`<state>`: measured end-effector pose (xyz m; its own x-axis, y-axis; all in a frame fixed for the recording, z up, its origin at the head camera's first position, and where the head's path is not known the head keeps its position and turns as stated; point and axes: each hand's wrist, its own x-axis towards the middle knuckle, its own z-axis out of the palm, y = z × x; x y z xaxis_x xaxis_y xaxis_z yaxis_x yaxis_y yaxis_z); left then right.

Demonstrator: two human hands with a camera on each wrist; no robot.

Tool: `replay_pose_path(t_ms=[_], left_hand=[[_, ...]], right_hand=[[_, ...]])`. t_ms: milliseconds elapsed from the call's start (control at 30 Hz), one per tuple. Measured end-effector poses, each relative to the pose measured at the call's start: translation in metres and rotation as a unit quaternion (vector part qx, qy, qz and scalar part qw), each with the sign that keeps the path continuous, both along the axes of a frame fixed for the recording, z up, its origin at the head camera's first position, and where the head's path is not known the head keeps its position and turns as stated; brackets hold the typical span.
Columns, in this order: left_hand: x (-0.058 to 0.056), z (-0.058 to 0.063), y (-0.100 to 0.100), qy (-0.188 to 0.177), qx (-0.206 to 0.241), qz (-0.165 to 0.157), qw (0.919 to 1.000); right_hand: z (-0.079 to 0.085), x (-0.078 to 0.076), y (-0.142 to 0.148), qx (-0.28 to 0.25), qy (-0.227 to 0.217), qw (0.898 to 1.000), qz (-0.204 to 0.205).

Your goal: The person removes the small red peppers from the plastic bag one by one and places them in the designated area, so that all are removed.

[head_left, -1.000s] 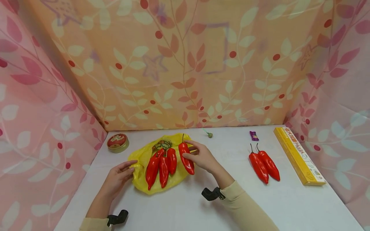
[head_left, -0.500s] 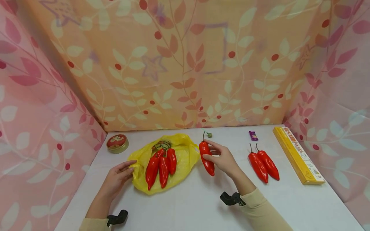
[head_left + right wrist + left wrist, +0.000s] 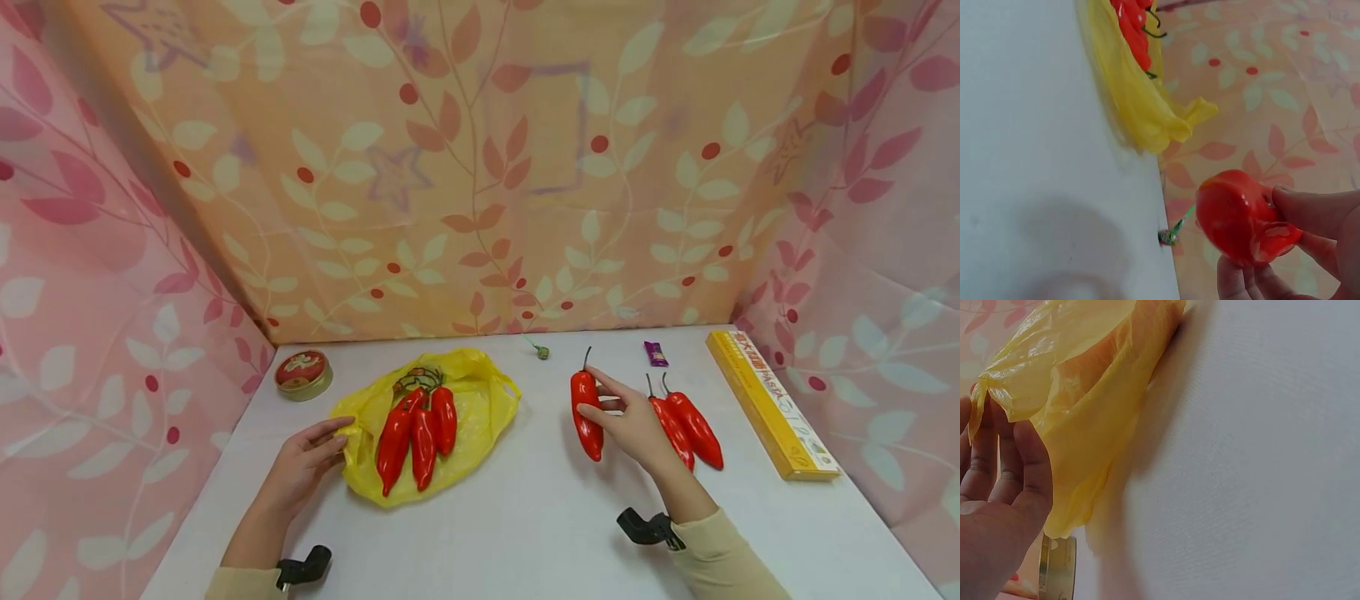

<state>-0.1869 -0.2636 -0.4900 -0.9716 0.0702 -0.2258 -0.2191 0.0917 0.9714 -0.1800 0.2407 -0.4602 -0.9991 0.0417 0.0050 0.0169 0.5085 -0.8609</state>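
A glossy red chili pepper (image 3: 586,415) with a dark stem is pinched between the thumb and fingers of my right hand (image 3: 630,425), held over the table right of the middle. In the right wrist view the same pepper (image 3: 1235,215) appears end-on. My left hand (image 3: 302,467) pinches the left edge of a yellow plastic bag (image 3: 471,417), which lies spread out. Its gathered edge (image 3: 985,394) shows between the fingertips in the left wrist view. On the bag rest several red peppers (image 3: 423,446), their stems bunched at the top. Two more peppers (image 3: 693,425) lie beyond my right hand, partly hidden by it.
A round red-and-gold tin (image 3: 303,373) stands at the back left. At the back are a small green wrapped lollipop (image 3: 542,352) and a purple candy (image 3: 655,353). A yellow pasta box (image 3: 772,407) lies at the right. Patterned curtains (image 3: 480,167) close off the back and sides.
My right hand has carried the pepper off the bag and to the right, close to the two loose peppers. The left hand has stayed at the bag's edge.
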Motion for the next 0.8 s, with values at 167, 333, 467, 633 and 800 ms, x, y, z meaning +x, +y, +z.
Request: replay_pose_path(t_ms=[167,333,467,633,800], left_hand=[[0.0,-0.001,-0.002,0.002,0.002,-0.002,1.0],[0.001,-0.002,-0.001,0.004,0.004,-0.002,1.0],[0.001,-0.002,-0.001,0.0,0.005,0.0,1.0],[0.0,-0.001,-0.002,0.002,0.002,-0.001,1.0],[-0.001,-0.001,-0.001,0.003,0.003,-0.004,1.0]], right_hand=[[-0.005,0.008,0.014,0.026,-0.021,0.999,-0.024],[-0.008,0.014,0.028,0.091,-0.025,0.994,-0.047],[-0.013,0.016,0.039,0.15,-0.013,0.987,-0.054],[-0.022,0.014,0.049,0.207,-0.001,0.977,-0.043],[-0.024,0.013,0.053,0.246,-0.004,0.968,-0.041]])
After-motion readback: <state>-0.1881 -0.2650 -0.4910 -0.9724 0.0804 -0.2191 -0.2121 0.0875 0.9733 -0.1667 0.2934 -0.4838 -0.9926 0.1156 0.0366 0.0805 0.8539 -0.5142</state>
